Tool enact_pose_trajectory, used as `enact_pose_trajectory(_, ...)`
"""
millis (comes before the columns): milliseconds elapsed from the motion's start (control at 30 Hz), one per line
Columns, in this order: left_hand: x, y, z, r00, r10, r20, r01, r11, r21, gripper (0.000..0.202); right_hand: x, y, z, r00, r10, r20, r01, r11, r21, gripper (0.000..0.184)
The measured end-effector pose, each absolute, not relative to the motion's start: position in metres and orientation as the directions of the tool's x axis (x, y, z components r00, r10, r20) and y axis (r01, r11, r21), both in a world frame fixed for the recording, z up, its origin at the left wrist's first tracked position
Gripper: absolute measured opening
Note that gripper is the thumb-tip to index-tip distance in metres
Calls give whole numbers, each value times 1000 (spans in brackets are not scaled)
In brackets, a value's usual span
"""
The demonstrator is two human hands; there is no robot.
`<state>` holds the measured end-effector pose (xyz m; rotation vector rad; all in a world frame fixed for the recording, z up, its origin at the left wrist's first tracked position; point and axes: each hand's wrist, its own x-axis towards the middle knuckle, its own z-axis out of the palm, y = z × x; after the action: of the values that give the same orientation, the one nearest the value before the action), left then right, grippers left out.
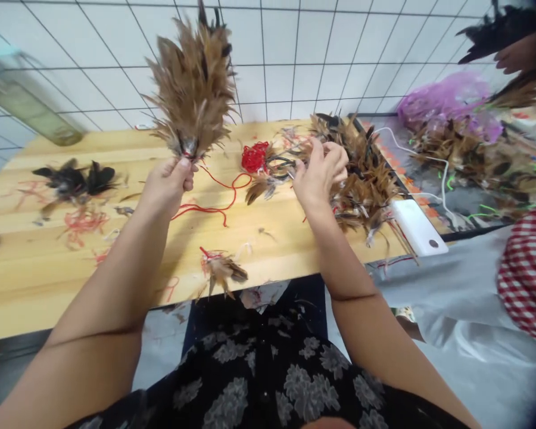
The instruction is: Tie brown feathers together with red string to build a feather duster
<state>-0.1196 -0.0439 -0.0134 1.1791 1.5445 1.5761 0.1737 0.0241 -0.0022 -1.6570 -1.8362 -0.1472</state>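
In our left hand (172,182) we grip the bound base of a brown feather bundle (194,89), which stands upright above the far left part of the table (272,247). Our right hand (319,176) is at the left edge of a feather pile (368,187), fingers bent; we cannot tell whether it grips anything. Between our hands lie a red string (230,205) and, farther back, a tangle of red yarn (254,157). Black feathers (75,182) lie at left, a small tuft (226,271) at the near edge, and a white device (420,227) just right of the pile.
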Motion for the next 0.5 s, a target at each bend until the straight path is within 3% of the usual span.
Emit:
enact_pose_trajectory(233, -109, -31, -8, -423, 897, 127, 99, -94, 991, 69, 158, 17, -14, -98, 889, 448, 914, 258, -312, 51)
enact_pose_trajectory(367, -100, -7, 4, -436, 878, 196, 182, -127, 975, 55, 153, 16, -23, -142, 914, 380, 895, 283, -346, 42)
enact_pose_trajectory(500, -78, 2, 17, -418, 891, 180, 53, -173, 983, 44, 148, 18, -33, -206, 920, 334, 853, 336, -398, 44)
